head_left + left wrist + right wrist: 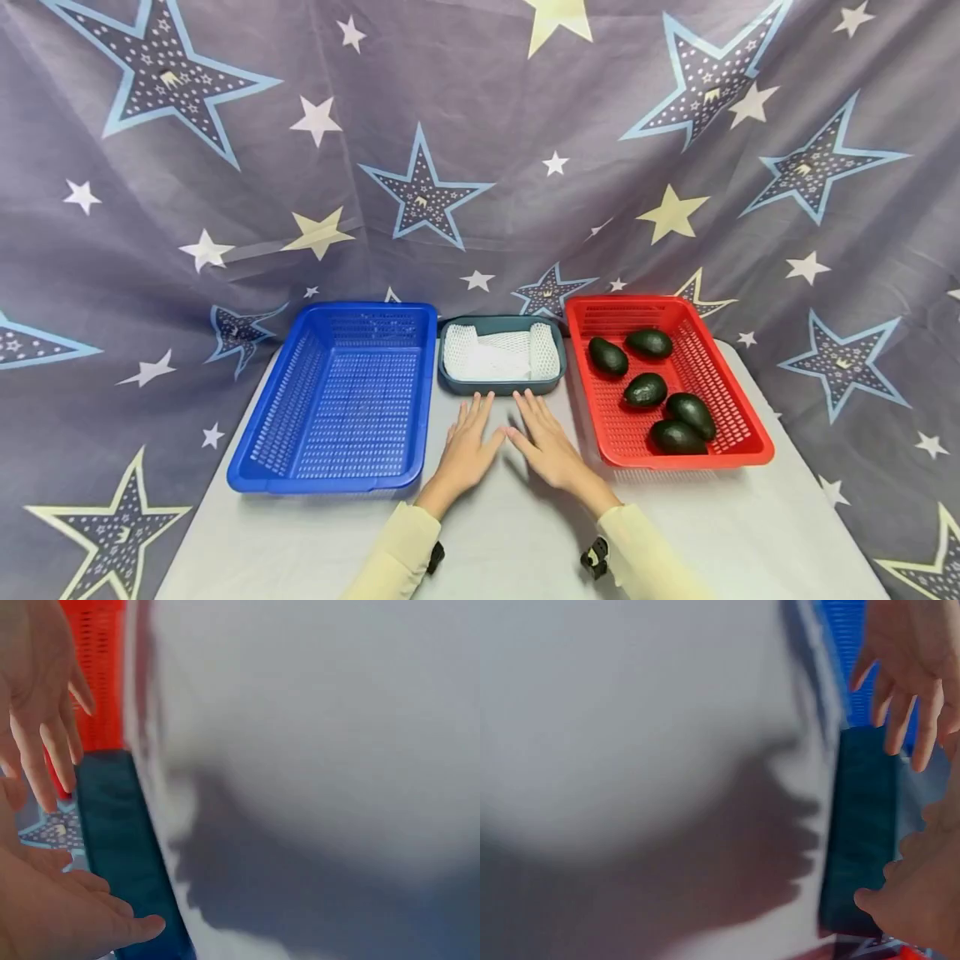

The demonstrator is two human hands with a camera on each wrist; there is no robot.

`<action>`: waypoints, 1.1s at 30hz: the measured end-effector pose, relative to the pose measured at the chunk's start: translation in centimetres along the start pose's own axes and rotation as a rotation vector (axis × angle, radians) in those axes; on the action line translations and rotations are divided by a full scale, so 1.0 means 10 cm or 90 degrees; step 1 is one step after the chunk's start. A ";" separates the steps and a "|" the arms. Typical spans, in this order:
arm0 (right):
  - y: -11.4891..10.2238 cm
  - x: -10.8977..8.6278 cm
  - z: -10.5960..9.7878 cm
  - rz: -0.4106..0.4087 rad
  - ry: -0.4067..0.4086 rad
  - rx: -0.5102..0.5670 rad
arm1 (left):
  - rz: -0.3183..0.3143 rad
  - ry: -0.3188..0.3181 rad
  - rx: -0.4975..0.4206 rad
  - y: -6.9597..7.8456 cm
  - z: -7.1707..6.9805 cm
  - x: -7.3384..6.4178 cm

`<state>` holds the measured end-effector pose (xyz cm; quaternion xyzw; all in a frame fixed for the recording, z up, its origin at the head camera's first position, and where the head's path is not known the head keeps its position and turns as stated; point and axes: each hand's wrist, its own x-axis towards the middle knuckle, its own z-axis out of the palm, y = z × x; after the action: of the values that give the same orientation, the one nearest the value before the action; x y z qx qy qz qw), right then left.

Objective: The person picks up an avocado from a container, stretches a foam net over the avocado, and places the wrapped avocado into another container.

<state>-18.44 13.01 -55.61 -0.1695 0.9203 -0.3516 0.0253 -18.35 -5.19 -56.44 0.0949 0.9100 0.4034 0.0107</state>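
Both hands hover side by side over the white table in front of a dark teal tray (501, 388), holding nothing. My left hand (467, 450) has its fingers straight, pointing at the tray's near edge. The right hand (551, 450) mirrors it, fingers extended, and the two thumb tips come together between them. Inside the tray lies white foam netting (501, 354), rolled up at both ends. In the left wrist view the teal tray (120, 840) shows beyond the left hand (67, 907); in the right wrist view the right hand (922, 892) overlaps the tray (862, 825).
To the left stands a blue plastic basket (238, 467) with nothing in it. A red basket (592, 408) at the right holds several dark avocados (645, 390). A star-patterned curtain (480, 83) hangs right behind the table (517, 558).
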 end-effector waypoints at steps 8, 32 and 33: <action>-0.38 0.01 -0.44 0.002 0.094 0.211 | -0.087 -0.062 -0.255 0.35 -0.15 0.08; -0.37 0.21 -2.32 -0.101 0.127 -0.010 | -0.343 -0.162 -0.571 1.32 0.14 0.55; -0.33 0.23 -2.34 -0.109 0.110 -0.038 | -0.350 -0.157 -0.569 1.35 0.17 0.56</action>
<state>-23.53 24.87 -35.68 -0.2170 0.9113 -0.3384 -0.0896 -21.43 5.95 -47.34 -0.1143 0.6327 0.7197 0.2621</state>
